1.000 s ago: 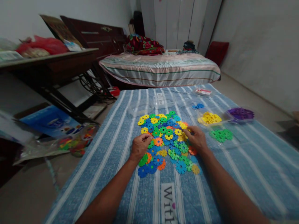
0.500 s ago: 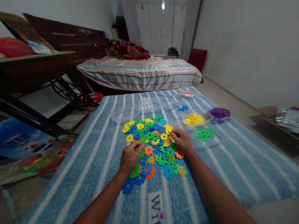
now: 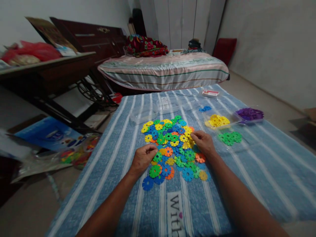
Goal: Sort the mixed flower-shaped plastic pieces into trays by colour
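pile of flat toothed discs (mixed colours) at middle of striped blue mat, its long axis running away from the wearer. left hand curled at the pile's near left edge, fingertips hidden; cannot tell whether it pinches a disc. right hand on the right edge, fingertips together on a yellow disc.

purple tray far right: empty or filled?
Filled: the purple tray holds a heap of purple discs covering its floor.
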The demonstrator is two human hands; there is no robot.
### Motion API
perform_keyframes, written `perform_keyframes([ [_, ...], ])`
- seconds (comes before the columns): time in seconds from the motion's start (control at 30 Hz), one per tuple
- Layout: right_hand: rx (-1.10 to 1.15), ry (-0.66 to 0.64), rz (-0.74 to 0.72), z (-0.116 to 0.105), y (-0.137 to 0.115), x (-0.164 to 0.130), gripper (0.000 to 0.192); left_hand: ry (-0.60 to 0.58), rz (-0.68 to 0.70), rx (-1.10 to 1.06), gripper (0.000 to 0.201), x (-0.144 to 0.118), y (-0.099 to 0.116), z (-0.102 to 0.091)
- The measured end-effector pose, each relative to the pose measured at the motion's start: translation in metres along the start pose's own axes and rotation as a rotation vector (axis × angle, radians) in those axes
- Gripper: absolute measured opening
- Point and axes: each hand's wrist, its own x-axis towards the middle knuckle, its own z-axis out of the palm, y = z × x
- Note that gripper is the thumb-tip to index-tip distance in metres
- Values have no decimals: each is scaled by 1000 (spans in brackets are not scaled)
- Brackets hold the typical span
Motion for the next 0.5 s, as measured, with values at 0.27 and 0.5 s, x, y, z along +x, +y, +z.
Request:
perform_keyframes([
  [0.27,-2,-23,-8,0,5,0,33,-16,-79,-157,28,-9,-8,-1],
  [0.5,-18,-41,-30,-2,5,-2,33,62,-103,-177,33,-11,-15,2],
])
